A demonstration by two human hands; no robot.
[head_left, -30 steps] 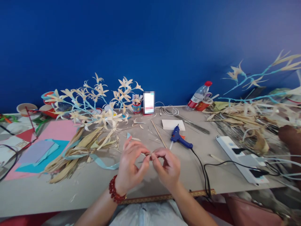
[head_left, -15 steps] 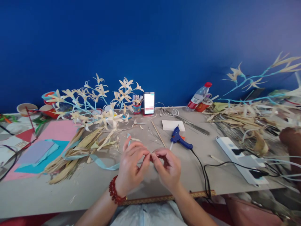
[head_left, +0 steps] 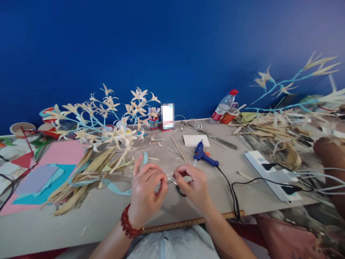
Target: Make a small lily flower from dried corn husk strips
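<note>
Over the middle of the table, my left hand (head_left: 149, 187) has thumb and index finger pinched together, its other fingers raised. Whatever is in that pinch is too small to make out. To its right, my right hand (head_left: 192, 182) is also closed in a pinch, with any held thing hidden by the fingers. A gap separates the two hands. In it shows a pair of scissors (head_left: 181, 191) with a dark handle, lying on the table below. A light blue ribbon (head_left: 115, 188) runs toward my left hand from dried husks (head_left: 71, 192).
A blue glue gun (head_left: 205, 154) lies beyond my right hand, its cord running toward a white power strip (head_left: 264, 176). Pale flowers on blue stems (head_left: 91, 122) stand at left, behind coloured paper (head_left: 35, 180). A bottle (head_left: 223, 106) leans at the back. Another person's arm (head_left: 327, 158) is at far right.
My hands were fingertip to fingertip and have moved apart, uncovering the scissors between them. The whole view has shifted slightly.
</note>
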